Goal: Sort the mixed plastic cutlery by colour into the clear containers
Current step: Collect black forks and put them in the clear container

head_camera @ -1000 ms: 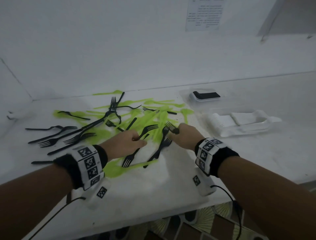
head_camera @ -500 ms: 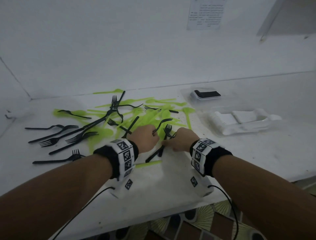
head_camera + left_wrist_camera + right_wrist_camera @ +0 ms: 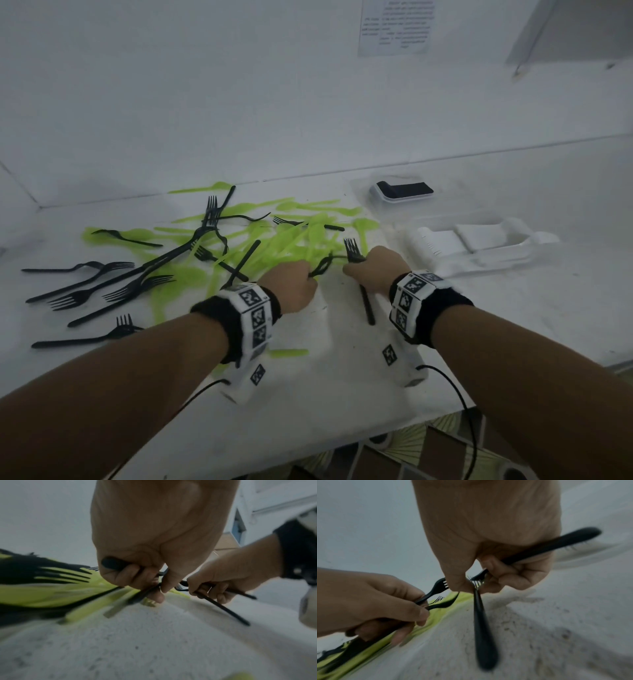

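Bench (image 3: 342, 394) white, speckled, against white wall; near edge bare. Cutlery (image 3: 212, 250) green and black, spread left-centre. Containers (image 3: 479, 246) far right. Left hand (image 3: 294, 287) grips black forks (image 3: 436, 599); right hand (image 3: 376, 270) grips two black forks (image 3: 481, 622).

Dim flat light, blurred wrist views, warped edges

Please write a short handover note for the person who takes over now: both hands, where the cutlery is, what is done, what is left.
Left hand: grips black forks.
Right hand: grips two black forks.
Green cutlery and more loose black forks lie mixed on the table.
Clear containers at far right: one holds something black, another white pieces.
Left: drop the held forks, then sort the pile.
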The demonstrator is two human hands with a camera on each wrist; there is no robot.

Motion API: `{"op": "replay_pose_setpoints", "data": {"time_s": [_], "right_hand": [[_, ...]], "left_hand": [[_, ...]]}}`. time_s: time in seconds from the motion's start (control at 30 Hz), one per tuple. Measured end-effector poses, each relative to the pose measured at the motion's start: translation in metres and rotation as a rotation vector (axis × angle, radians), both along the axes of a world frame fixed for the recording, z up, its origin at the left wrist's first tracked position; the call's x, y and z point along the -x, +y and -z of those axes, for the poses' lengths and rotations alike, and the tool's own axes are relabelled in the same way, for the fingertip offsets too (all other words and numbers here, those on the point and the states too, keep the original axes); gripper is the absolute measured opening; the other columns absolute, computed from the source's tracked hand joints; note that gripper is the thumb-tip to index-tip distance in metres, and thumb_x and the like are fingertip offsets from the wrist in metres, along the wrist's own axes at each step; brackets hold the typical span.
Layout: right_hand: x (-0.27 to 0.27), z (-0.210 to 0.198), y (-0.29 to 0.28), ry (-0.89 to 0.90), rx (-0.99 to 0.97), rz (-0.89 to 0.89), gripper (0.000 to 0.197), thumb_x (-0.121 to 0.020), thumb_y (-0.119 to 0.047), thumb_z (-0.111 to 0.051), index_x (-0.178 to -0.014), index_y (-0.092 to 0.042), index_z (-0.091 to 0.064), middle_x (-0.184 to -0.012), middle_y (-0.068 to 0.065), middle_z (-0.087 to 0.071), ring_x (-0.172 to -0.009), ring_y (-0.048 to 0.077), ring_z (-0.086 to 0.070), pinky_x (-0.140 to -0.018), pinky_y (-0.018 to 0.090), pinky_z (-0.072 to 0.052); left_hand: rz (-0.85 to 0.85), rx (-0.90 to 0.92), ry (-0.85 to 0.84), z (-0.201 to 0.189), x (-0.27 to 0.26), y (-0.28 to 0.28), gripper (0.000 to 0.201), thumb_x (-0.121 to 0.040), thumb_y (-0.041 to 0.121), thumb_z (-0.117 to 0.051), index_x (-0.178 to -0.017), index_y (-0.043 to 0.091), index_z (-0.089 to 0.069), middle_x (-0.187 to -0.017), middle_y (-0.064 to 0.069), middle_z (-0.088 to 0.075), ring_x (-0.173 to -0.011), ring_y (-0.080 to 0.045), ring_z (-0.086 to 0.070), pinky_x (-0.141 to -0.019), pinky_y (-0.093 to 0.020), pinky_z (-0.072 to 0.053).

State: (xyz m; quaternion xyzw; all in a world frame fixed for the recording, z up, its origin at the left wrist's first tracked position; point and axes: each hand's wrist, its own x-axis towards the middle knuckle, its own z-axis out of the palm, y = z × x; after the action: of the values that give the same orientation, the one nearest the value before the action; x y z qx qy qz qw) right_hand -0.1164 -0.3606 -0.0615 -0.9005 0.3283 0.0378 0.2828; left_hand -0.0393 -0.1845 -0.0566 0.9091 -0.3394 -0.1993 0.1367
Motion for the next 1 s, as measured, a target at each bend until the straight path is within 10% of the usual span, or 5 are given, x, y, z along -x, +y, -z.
{"op": "replay_pose_setpoints", "data": {"time_s": [0.2, 0.57, 0.7, 0.83, 1.0], "right_hand": [[-0.027, -0.005, -0.007, -0.227, -0.04, 0.014, 0.027, -0.092, -0.038, -0.049, -0.097, -0.011, -0.049, -0.086, 0.006, -0.06, -0.077, 0.028, -0.057, -0.065, 0.035, -0.04], [-0.111, -0.006, -0.031, -0.034, 0.186, -0.275, 0.024, -0.096, -0.024, -0.055, -0.113, -0.008, -0.049, -0.1, 0.008, -0.054, -0.086, 0.03, -0.053, -0.07, 0.033, -0.04], [-0.134, 0.008, -0.04, 0.009, 0.28, -0.395, 0.015, -0.097, -0.025, -0.05, -0.101, -0.012, -0.056, -0.099, 0.009, -0.063, -0.068, 0.019, -0.053, -0.053, 0.027, -0.034], [-0.144, 0.017, -0.039, 0.006, 0.354, -0.444, 0.035, -0.098, -0.048, -0.047, -0.096, -0.015, -0.057, -0.097, 0.011, -0.057, -0.067, 0.026, -0.057, -0.053, 0.027, -0.036], [-0.154, 0.016, -0.039, 0.093, 0.331, -0.513, 0.032, -0.088, -0.05, -0.055, -0.088, -0.019, -0.061, -0.095, 0.01, -0.063, -0.071, 0.027, -0.062, -0.055, 0.028, -0.042]], "left_hand": [[-0.076, 0.182, 0.09, -0.023, -0.01, 0.025, 0.024, -0.108, 0.027, -0.037, -0.087, 0.015, -0.04, -0.091, -0.022, -0.063, -0.071, -0.025, -0.053, -0.062, -0.036, -0.039], [-0.211, 0.365, -0.011, -0.022, -0.027, 0.069, 0.028, -0.103, 0.028, -0.053, -0.079, 0.014, -0.05, -0.066, 0.003, -0.049, -0.053, -0.009, -0.041, -0.055, -0.027, -0.035], [0.152, 0.097, -0.158, -0.024, -0.024, 0.093, 0.017, -0.096, 0.019, -0.053, -0.084, 0.031, -0.053, -0.081, 0.008, -0.058, -0.067, -0.009, -0.053, -0.06, -0.031, -0.041], [0.403, -0.353, -0.315, -0.031, -0.017, 0.104, 0.054, -0.099, 0.017, -0.044, -0.145, 0.045, -0.043, -0.12, 0.01, -0.053, -0.09, -0.017, -0.061, -0.065, -0.03, -0.042], [0.455, -0.458, -0.39, -0.026, -0.014, 0.103, 0.059, -0.107, 0.017, -0.036, -0.155, 0.05, -0.026, -0.12, 0.004, -0.05, -0.071, -0.02, -0.049, -0.061, -0.033, -0.038]]}}
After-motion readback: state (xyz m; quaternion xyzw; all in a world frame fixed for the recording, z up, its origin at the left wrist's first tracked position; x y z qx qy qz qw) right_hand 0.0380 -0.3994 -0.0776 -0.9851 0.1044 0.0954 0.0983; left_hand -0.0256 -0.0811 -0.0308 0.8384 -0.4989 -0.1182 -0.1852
